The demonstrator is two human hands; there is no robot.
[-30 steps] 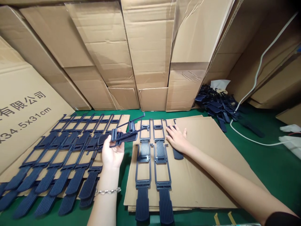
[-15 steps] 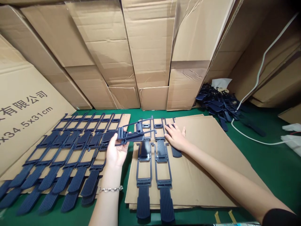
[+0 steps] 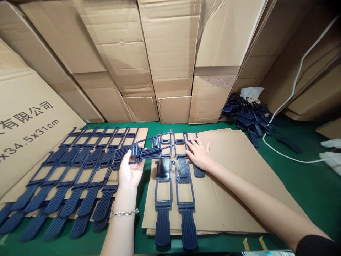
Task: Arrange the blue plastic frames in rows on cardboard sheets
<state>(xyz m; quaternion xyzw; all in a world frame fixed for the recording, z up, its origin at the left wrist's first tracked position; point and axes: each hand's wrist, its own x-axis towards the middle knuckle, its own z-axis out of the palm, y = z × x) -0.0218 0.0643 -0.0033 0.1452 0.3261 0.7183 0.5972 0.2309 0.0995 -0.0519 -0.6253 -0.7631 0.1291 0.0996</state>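
Note:
My left hand (image 3: pixel 131 169) is closed around dark navy plastic frame pieces (image 3: pixel 137 151) with ribbed paddle ends, held tilted above the gap between two cardboard sheets. They look like more than one piece; I cannot tell how many. My right hand (image 3: pixel 198 155) lies with spread fingers over the upper end of a similar frame piece (image 3: pixel 199 172), whose ribbed paddle shows below the palm. Left of it, several such pieces lie in two columns on the right cardboard sheet (image 3: pixel 229 199), including a lower one (image 3: pixel 188 227) whose paddle overhangs the front edge.
On the left cardboard sheet (image 3: pixel 142 133) lie rows of the same pieces (image 3: pixel 80 192). A jumbled pile of dark parts (image 3: pixel 243 115) sits at the back right, beside a white cable (image 3: pixel 295 76). Cardboard boxes (image 3: pixel 170 53) wall off the back of the green table (image 3: pixel 317 188).
My left hand and the frame pieces in it have shifted very slightly left. My right hand stays in place on its piece.

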